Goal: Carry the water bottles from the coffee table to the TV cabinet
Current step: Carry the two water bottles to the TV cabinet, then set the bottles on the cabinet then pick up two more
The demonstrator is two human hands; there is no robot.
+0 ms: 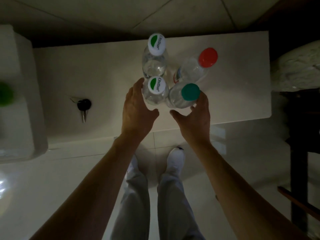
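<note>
Several clear water bottles stand close together on the white coffee table. The two far ones have a white-and-green cap and a red cap. The two near ones have a white-and-green cap and a teal cap. My left hand is at the left side of the near white-capped bottle, its fingers against the bottle and its thumb spread away. My right hand cups the right side of the teal-capped bottle, thumb apart below it. Neither hand has closed around a bottle.
A black key fob with a key lies on the table to the left of my hands. A white block with a blurred green object stands at the left. A dark wooden frame and a pale cushion are at the right.
</note>
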